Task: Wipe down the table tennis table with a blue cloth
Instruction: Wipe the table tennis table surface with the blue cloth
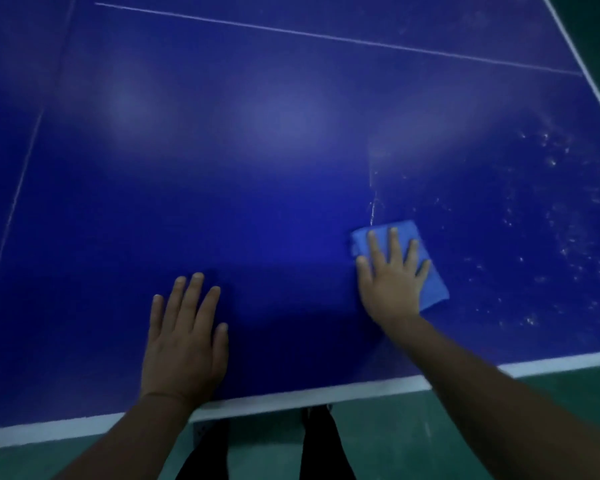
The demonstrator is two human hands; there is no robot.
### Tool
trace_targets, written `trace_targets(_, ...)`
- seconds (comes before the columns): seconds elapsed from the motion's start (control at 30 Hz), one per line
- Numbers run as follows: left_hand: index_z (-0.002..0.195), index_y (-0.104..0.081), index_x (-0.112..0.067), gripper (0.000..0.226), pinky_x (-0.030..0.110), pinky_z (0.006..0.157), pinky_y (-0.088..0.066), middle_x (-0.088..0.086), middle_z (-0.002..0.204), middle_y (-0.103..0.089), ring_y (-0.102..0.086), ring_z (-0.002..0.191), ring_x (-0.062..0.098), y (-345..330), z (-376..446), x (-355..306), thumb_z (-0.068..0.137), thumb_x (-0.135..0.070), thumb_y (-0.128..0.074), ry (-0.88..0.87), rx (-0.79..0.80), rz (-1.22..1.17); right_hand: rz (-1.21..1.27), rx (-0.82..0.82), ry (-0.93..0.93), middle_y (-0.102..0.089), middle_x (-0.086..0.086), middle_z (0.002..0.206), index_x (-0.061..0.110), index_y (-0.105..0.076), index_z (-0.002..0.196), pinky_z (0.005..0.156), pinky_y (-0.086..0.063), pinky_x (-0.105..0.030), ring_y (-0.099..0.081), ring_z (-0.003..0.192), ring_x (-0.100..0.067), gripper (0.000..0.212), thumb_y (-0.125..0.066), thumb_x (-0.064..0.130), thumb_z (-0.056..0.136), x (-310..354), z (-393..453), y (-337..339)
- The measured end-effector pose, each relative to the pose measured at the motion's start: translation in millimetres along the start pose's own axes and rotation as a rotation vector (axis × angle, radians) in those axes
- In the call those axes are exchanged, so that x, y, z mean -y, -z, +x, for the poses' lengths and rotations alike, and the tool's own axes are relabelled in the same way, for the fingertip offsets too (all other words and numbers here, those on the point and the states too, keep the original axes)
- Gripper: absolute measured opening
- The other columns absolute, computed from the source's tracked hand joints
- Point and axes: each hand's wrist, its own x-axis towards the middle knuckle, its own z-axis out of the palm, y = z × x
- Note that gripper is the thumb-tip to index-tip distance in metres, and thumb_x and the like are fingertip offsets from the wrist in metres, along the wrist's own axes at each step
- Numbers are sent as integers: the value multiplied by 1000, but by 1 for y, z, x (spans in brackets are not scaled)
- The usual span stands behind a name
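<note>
Currently, scene status by item:

Bench: the blue table tennis bench point(257, 168) fills most of the frame; its white near edge line point(291, 398) runs across the lower part, rising toward the right.

Blue cloth: the folded blue cloth point(430, 282) lies flat on the bench, right of centre in the frame, partly covered by the right hand.

Right hand: the right hand point(390, 278) lies palm down on the cloth; its fingers point(394, 244) are straight and spread wide, pressing the cloth onto the surface, not curled round it.

Left hand: the left hand point(186, 337) rests flat on the bare bench in the lower centre-left, well apart from the cloth; its fingers point(191, 299) are straight, close together, holding nothing.

Surface condition: pale specks point(551, 216) are scattered over the right part of the bench; a thin pale streak point(373, 202) runs upward from the top edge of the cloth. Left of that streak the surface looks even and shows soft light reflections.

Markings: a thin white line point(326, 36) crosses the upper part; another point(21, 181) runs along the left.

Floor: green floor point(395, 445) shows below the bench edge, with dark trouser legs point(319, 445) at bottom centre.
</note>
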Motion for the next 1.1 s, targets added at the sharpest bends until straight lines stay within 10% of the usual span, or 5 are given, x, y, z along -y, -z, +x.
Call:
trace_targets(0.2,145,-47,-7,59,47,121,-6,13,157,-35,-20,149,29,-27,66,-78,97,-38,-33,140,-65,-96,-69,31,878,-25,0,164,40,-32,153,117,-6,-65,-15,151,-39,53,-32,56,102,37,21,-10)
trace_targets(0.5,152,-38,-16,59,48,123,-2,8,163,-23,-10,153,25,-40,72,-86,100,-41,-28,184,-24,-2,107,21,-300,-1,2,168,39,-9,159,118,-1,-65,3,152,-37,58,-17,55,103,-93,222,38)
trace_targets(0.73,150,-41,-15,58,47,123,-2,7,162,-25,-11,153,24,-41,72,-86,100,-40,-27,198,-22,-8,-76,27,760,-30,0,162,39,-36,151,115,-13,-67,-20,149,-40,55,-29,56,99,-32,119,2)
trace_targets(0.93,150,-41,-15,58,47,123,-2,8,162,-26,-11,153,25,-40,74,-88,99,-40,-28,207,-3,8,30,78,-207,0,4,168,40,-8,158,118,-1,-65,4,153,-34,59,-17,57,103,-137,248,49)
trace_targets(1.1,148,-44,-16,59,48,123,-2,4,162,-24,-10,153,22,-37,79,-90,97,-41,-30,232,-14,-22,9,24,-53,-10,1,167,39,-20,157,116,-5,-68,-5,152,-39,57,-21,53,102,-78,211,31)
